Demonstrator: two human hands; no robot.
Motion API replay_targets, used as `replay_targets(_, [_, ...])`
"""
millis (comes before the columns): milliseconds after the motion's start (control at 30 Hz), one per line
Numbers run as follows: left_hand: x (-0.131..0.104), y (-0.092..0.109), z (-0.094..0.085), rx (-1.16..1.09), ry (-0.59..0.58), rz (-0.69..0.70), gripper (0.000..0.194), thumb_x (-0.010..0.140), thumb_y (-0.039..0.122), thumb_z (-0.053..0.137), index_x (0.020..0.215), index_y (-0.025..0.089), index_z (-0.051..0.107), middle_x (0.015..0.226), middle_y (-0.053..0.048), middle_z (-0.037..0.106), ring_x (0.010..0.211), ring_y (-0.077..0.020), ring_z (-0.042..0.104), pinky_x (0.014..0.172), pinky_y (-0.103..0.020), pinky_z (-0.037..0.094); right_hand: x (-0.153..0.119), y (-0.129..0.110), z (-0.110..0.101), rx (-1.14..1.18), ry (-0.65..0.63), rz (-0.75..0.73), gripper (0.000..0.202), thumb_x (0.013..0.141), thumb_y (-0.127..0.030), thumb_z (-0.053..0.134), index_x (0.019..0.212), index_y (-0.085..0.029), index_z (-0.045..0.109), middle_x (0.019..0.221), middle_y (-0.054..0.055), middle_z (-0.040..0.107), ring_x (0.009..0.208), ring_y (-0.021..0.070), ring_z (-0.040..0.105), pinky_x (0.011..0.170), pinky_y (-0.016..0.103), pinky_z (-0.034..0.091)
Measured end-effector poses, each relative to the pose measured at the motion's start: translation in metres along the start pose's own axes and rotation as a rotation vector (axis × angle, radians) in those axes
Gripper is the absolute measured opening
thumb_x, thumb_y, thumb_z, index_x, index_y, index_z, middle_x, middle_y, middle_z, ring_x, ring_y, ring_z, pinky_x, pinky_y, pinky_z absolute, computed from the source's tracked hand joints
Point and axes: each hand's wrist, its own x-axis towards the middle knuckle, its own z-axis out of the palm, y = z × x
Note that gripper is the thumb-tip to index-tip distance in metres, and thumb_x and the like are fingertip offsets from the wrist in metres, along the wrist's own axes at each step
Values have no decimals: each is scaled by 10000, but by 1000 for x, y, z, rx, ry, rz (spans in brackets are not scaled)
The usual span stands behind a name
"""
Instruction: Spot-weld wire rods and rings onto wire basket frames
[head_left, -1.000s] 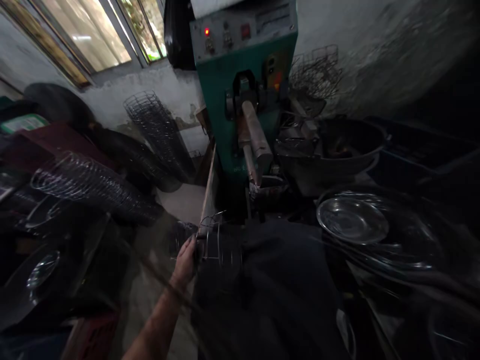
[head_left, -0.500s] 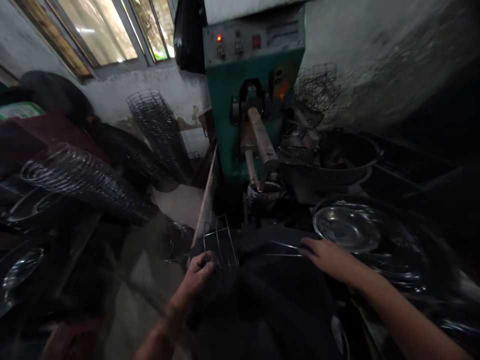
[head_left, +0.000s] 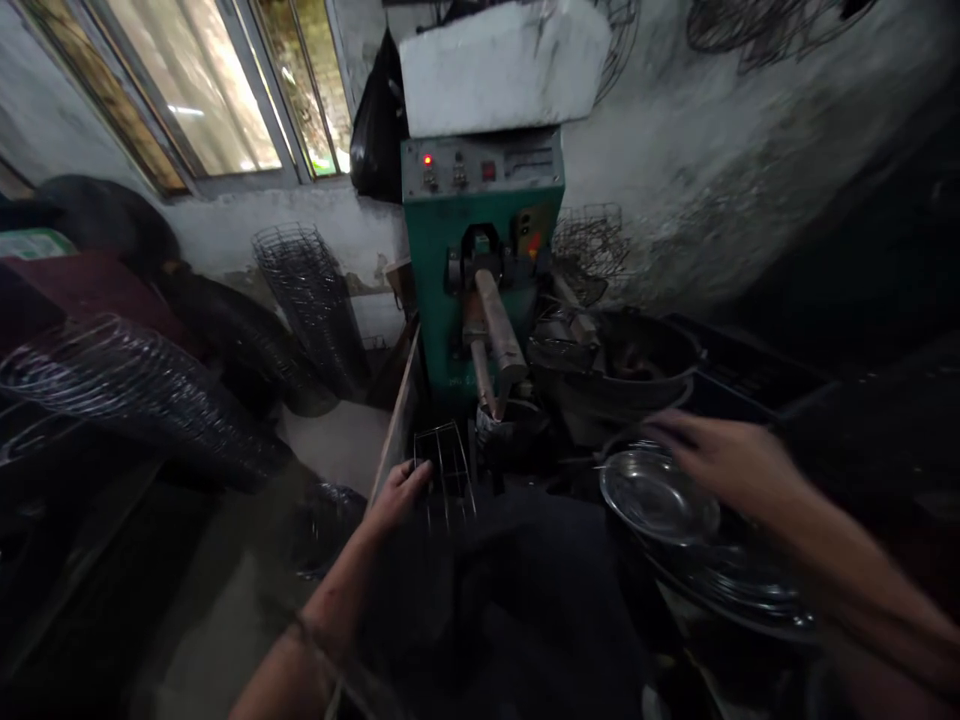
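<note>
My left hand [head_left: 401,492] is closed on the side of a small rectangular wire rack [head_left: 444,470], low in front of the green machine. To the right, my right hand [head_left: 709,455] is raised over a shiny round metal dish [head_left: 652,495] and blurred by motion. Its fingers look pinched, and faint thin wire [head_left: 581,461] shows left of them, hard to make out. Ahead stands a green spot-welding machine [head_left: 484,215] with a red light lit. Its two copper-coloured arms [head_left: 499,325] point toward me, one above the other.
Tall stacks of wire baskets stand at left [head_left: 150,390] and by the wall [head_left: 307,300]. A dark wide pan [head_left: 637,350] sits right of the machine. A wooden board [head_left: 395,420] leans near my left hand. A person in a dark red garment [head_left: 105,290] is at far left.
My right hand has moved right and away from me, from over my lap to above the shiny dish. My left hand keeps the wire rack. The view has tilted up.
</note>
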Motion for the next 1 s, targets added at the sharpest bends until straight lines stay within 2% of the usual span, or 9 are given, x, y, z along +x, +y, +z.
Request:
replay_targets(33, [6, 0, 3, 3, -11, 12, 477, 669, 611, 661, 571, 158, 548, 519, 34, 447, 494, -85, 371, 479, -221, 305, 3, -13, 10, 45, -25, -107, 340, 892, -485, 443, 974, -271, 694, 915, 59, 737, 797, 214, 682, 680, 303, 481])
replay_targets(100, [15, 1, 9, 10, -33, 37, 491, 668, 619, 658, 575, 153, 533, 527, 40, 439, 501, -79, 364, 487, -218, 301, 13, -34, 36, 95, -43, -230, 325, 914, -412, 418, 953, -243, 693, 927, 62, 733, 811, 217, 681, 683, 300, 481])
replay_targets(200, [23, 4, 17, -6, -32, 48, 514, 652, 645, 652, 598, 152, 516, 545, 43, 439, 516, -79, 368, 502, -218, 311, 27, -57, 71, 180, -76, -321, 312, 921, -376, 423, 916, -217, 692, 880, 69, 733, 779, 205, 678, 669, 282, 472])
replay_targets(300, [28, 7, 22, -10, -36, 45, 521, 645, 648, 651, 594, 154, 493, 546, 46, 427, 522, -78, 358, 501, -218, 307, 36, -75, 89, 308, -112, -419, 298, 927, -387, 442, 896, -229, 692, 874, 46, 734, 779, 178, 677, 695, 257, 463])
replay_targets(400, [35, 4, 23, -15, -43, 45, 520, 636, 641, 664, 593, 152, 490, 541, 53, 409, 517, -72, 339, 494, -213, 293, 41, -87, 97, 378, -145, -482, 292, 935, -379, 440, 894, -230, 687, 855, 35, 732, 770, 160, 668, 697, 245, 452])
replay_targets(500, [43, -1, 23, -14, -59, 52, 528, 647, 648, 655, 592, 151, 486, 543, 56, 402, 515, -68, 336, 494, -210, 288, 46, -88, 101, 355, -157, -485, 306, 937, -389, 433, 898, -227, 690, 845, 43, 732, 749, 159, 658, 678, 250, 443])
replay_targets(633, [49, 0, 24, 12, -84, 57, 520, 672, 644, 640, 594, 150, 496, 544, 51, 416, 518, -71, 350, 501, -208, 299, 53, -82, 103, 315, -174, -472, 338, 939, -425, 417, 898, -234, 694, 833, 47, 728, 739, 170, 657, 661, 261, 437])
replay_targets(800, [53, 8, 32, 27, -62, 20, 515, 643, 644, 662, 601, 156, 501, 556, 47, 414, 522, -75, 342, 491, -208, 298, 61, -75, 101, 384, -245, -479, 343, 938, -437, 418, 909, -242, 698, 836, 39, 726, 741, 165, 658, 682, 259, 448])
replay_targets(1000, [65, 5, 43, 27, -91, 47, 514, 656, 634, 654, 573, 156, 486, 536, 51, 389, 518, -73, 320, 489, -207, 286, 68, -63, 110, 445, -295, -478, 343, 935, -429, 419, 913, -218, 688, 861, 45, 723, 785, 168, 664, 697, 251, 449])
